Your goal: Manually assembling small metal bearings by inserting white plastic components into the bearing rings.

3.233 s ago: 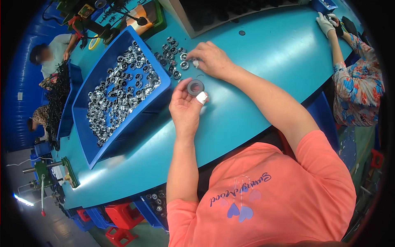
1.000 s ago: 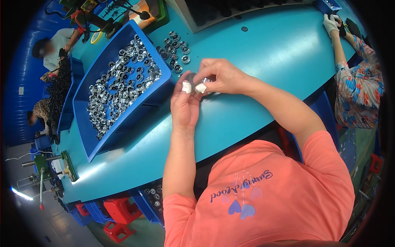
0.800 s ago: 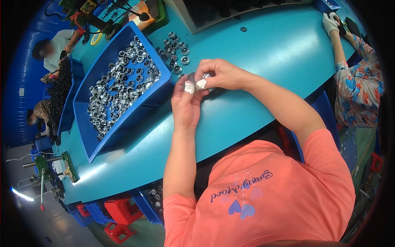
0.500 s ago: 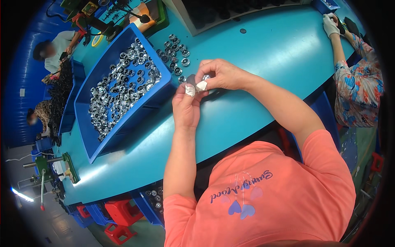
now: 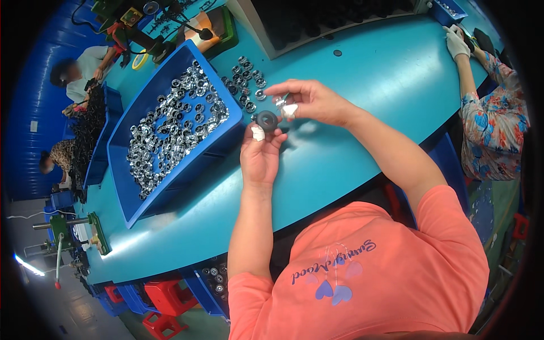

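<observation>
My left hand (image 5: 260, 157) is closed at its fingertips on a small black tyre-like ring (image 5: 274, 121). White tape wraps its thumb. To the right and a little farther off, my right hand (image 5: 322, 104) pinches a small shiny silver wheel hub (image 5: 280, 102) between thumb and fingers, its index finger stretched out. That thumb is taped white too. The ring and the hub are apart, both held above the blue-green table (image 5: 351, 82). Partly behind the fingers, the hub's full shape is hidden.
Left of my hands, a blue bin (image 5: 170, 198) holds many silver wheel hubs. Loose hubs (image 5: 247, 75) lie beside its far corner. Green machines (image 5: 100, 233) stand at the table's left. Co-workers sit at the left and far right, one wearing white gloves (image 5: 456, 44).
My hands have drawn apart from close together. The black ring now shows plainly in my left hand, and the silver hub stays with my right. The view has shifted slightly.
</observation>
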A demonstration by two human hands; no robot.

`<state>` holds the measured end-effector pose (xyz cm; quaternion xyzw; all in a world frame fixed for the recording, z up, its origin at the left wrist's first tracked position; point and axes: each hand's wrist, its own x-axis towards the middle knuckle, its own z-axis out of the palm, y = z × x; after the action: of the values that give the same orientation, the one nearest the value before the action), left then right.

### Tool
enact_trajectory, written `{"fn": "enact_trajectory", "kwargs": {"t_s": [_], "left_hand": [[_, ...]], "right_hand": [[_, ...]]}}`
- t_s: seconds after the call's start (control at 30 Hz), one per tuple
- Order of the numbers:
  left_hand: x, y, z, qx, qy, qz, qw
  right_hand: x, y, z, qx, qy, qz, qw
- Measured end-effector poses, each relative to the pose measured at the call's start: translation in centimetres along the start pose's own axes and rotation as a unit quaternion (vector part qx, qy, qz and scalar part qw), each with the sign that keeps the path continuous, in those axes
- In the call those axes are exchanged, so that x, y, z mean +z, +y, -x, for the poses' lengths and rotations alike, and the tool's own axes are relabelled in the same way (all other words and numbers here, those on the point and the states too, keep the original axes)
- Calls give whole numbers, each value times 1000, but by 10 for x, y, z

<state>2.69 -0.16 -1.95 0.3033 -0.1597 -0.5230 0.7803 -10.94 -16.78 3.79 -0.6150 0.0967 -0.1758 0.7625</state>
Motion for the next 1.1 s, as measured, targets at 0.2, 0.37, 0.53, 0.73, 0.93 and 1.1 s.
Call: {"fn": "enact_trajectory", "kwargs": {"t_s": [0.2, 0.37, 0.53, 0.73, 0.93, 1.1], "left_hand": [[1, 0, -1, -4, 8, -15, 1000], [14, 4, 0, -4, 9, -35, 999], [15, 4, 0, -10, 20, -36, 999], [14, 4, -1, 1, 31, -43, 999], [16, 4, -2, 17, 31, -95, 995], [27, 2, -1, 37, 27, -197, 979]], "right_hand": [[-2, 12, -2, 2, 11, 58, 998], [3, 9, 1, -57, 46, 135, 988], [7, 10, 2, -108, 94, 236, 961], [12, 15, 1, -190, 55, 276, 941], [19, 11, 5, -150, 71, 272, 948], [16, 13, 6, -147, 70, 290, 943]]}}
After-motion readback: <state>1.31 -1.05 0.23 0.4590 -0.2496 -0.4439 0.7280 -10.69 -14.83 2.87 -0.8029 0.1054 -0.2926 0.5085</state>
